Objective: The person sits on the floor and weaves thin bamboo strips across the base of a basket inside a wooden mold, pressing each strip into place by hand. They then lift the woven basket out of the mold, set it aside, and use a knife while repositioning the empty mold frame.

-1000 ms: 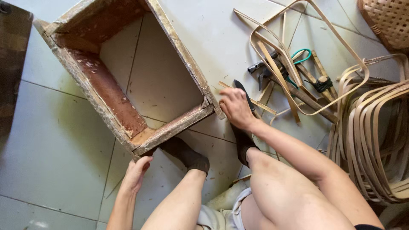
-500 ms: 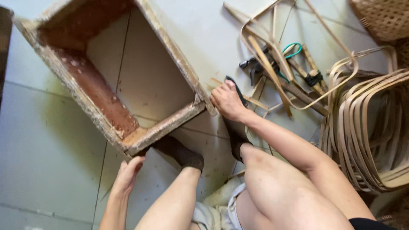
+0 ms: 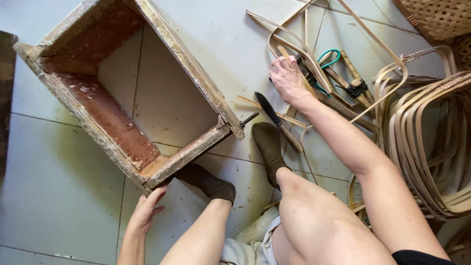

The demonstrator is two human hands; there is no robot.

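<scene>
My right hand (image 3: 287, 78) reaches out over a heap of bamboo strips (image 3: 289, 44) and tools on the tiled floor. Its fingers are spread and rest on a strip beside shears with green handles (image 3: 329, 56), and it lifts nothing. A dark-bladed knife (image 3: 267, 109) with a wooden handle lies just below that hand. My left hand (image 3: 147, 211) is open, its fingertips touching the near corner of a worn, bottomless wooden box frame (image 3: 191, 73) that stands on the floor.
My two feet in dark socks (image 3: 269, 145) rest by the frame's near corner. Stacked bamboo hoops (image 3: 422, 147) fill the right side, and a woven basket (image 3: 436, 17) sits at the top right. A dark wooden object (image 3: 5, 73) is at the left edge.
My right hand has moved from beside the knife farther out onto the pile of strips and tools, uncovering the knife. My left hand stays at the frame's near corner.
</scene>
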